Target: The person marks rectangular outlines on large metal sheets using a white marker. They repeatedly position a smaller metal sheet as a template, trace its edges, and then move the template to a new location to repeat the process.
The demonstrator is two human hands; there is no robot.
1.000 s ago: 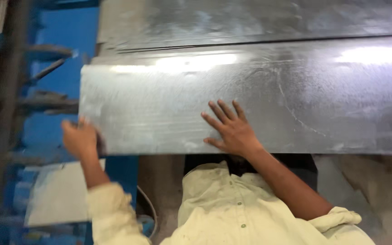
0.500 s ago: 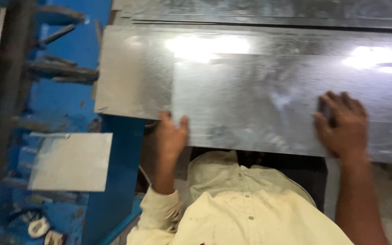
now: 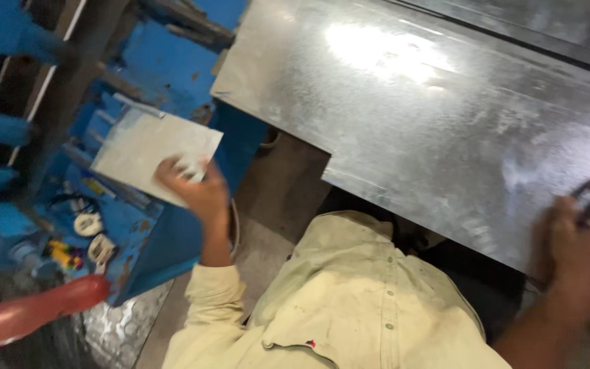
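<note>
Head view. Left hand point(image 3: 196, 188): fingers pinching the near corner of a small grey rectangular metal offcut point(image 3: 151, 154) lying on the blue machine frame point(image 3: 172, 68). Right hand point(image 3: 582, 239): blurred, fingers curled on the large galvanised steel sheet point(image 3: 445, 130). Offcut separated; sheet remains flat on the bench.

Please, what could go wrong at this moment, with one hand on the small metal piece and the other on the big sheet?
The left hand grips the small metal piece bare, so its edge might cut the fingers. The right hand alone steadies the large metal sheet, which overhangs toward the body; it could slip or tip. The view is blurred, so grip details are uncertain.
</note>
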